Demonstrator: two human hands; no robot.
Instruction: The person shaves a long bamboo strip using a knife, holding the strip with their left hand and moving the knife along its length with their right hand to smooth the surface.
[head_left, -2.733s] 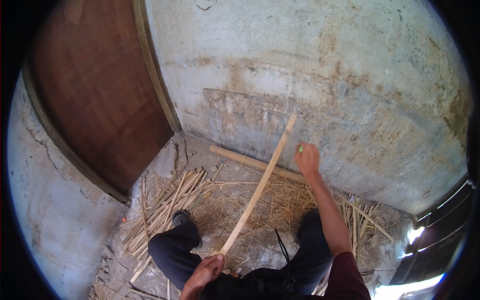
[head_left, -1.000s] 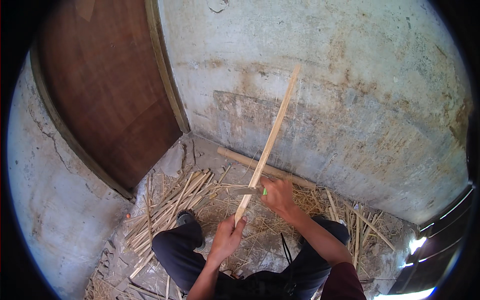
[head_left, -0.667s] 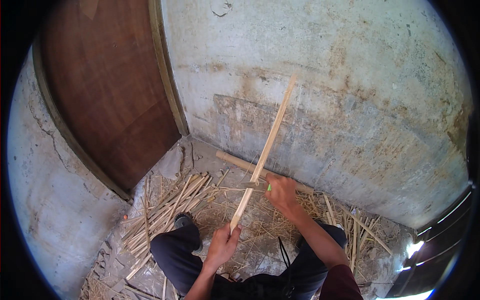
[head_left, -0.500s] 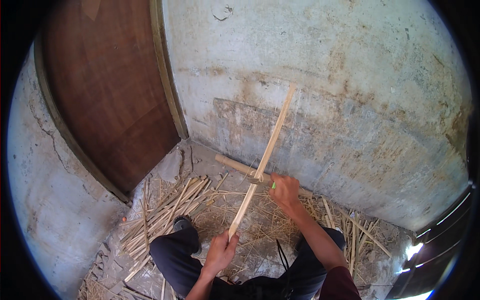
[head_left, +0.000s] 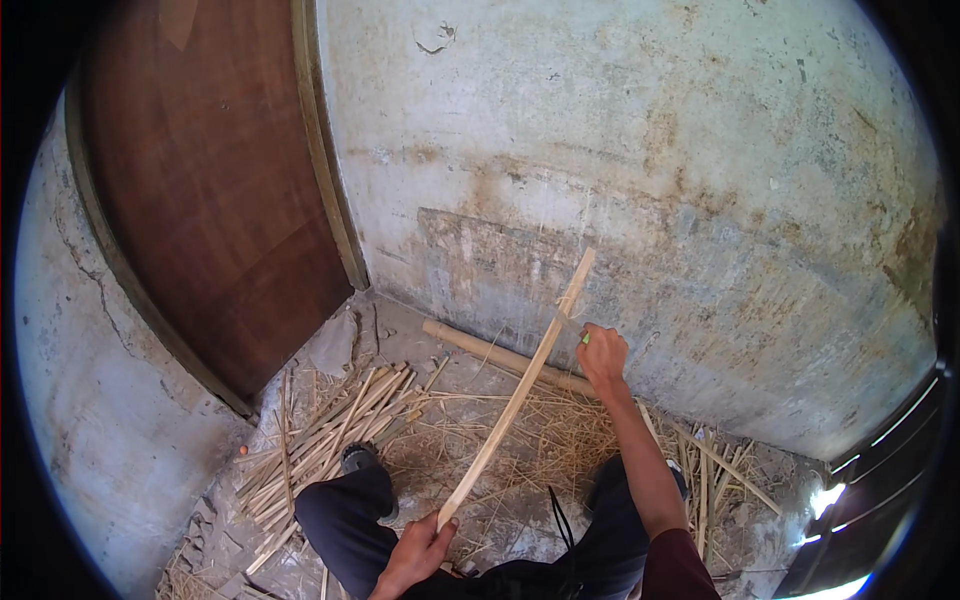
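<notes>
In the head view, the left hand (head_left: 418, 548) is gripping the lower end of a long bamboo strip (head_left: 518, 388) that is slanting up toward the wall, while the right hand (head_left: 602, 357) is clenching a small blade with a green handle (head_left: 583, 337) against the strip near its top. Judging by the split strips (head_left: 330, 435) and shavings (head_left: 560, 450) lying on the floor, several pieces are already done; this one looks nearly shaved along its length.

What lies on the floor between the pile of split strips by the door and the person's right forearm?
In the head view, loose straw-like shavings cover that stretch, and the long strip held in both hands crosses above it.
</notes>
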